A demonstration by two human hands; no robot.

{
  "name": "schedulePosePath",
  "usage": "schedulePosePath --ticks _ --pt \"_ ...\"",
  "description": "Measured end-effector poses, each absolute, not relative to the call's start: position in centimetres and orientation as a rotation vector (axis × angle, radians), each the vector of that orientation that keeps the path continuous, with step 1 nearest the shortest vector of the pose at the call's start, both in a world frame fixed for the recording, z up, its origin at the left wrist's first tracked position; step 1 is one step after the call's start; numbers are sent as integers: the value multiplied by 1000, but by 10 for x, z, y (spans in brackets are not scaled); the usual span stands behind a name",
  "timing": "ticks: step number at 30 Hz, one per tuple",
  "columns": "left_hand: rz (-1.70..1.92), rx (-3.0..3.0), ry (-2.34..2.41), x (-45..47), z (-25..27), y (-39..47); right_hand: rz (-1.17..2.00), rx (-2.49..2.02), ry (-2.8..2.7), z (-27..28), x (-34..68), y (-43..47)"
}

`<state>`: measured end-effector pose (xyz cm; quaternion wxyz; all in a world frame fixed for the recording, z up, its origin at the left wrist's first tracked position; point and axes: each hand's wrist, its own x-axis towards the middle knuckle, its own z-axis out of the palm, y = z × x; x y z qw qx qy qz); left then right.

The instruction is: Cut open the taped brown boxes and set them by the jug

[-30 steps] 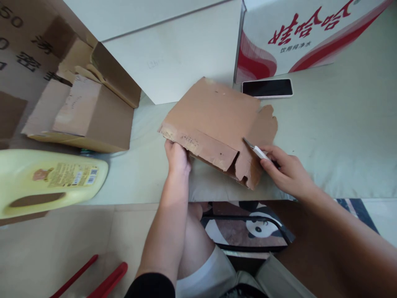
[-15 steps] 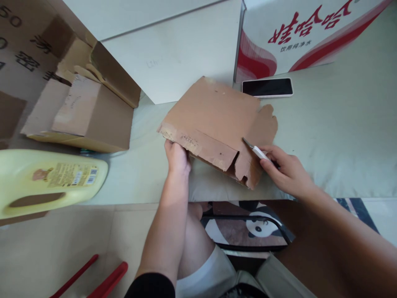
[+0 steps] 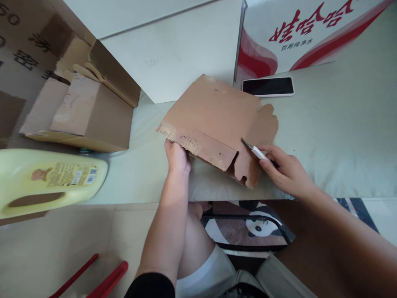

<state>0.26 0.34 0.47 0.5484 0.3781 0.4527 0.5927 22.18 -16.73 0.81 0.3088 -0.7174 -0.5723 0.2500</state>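
A flattened brown cardboard box (image 3: 214, 109) with torn flaps lies tilted on the pale green cloth surface in front of me. My left hand (image 3: 177, 158) is closed on its near left edge, the fingers hidden beneath the cardboard. In my right hand (image 3: 283, 169) is a utility knife (image 3: 257, 152) with a white handle, gripped between thumb and fingers. Its blade points up and left, with the tip at the cardboard near the right-hand flap. I cannot tell whether the tip presses into the cardboard.
Behind the cardboard stand a white box (image 3: 173, 58) and a red-and-white printed carton (image 3: 288, 45), with a phone (image 3: 268, 87) before the carton. Open brown boxes (image 3: 108, 116) and a yellow jug (image 3: 71, 198) are at left. Red handles (image 3: 108, 279) show at lower left.
Almost nothing differs. The knife and my right hand have shifted very slightly left, while the cardboard and my left hand look nearly still.
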Motion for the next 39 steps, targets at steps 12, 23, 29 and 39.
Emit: schedulePosePath --ticks 12,23,29,39 --pt "1394 892 1065 3 5 2 664 -1902 -1534 4 223 -169" --pt "1392 871 1058 3 7 2 686 -1894 -1538 6 221 -168" --pt "1395 883 1061 3 6 2 692 -1912 -1576 7 221 -167" --pt "1386 872 1057 3 5 2 661 -1877 -1602 8 221 -167"
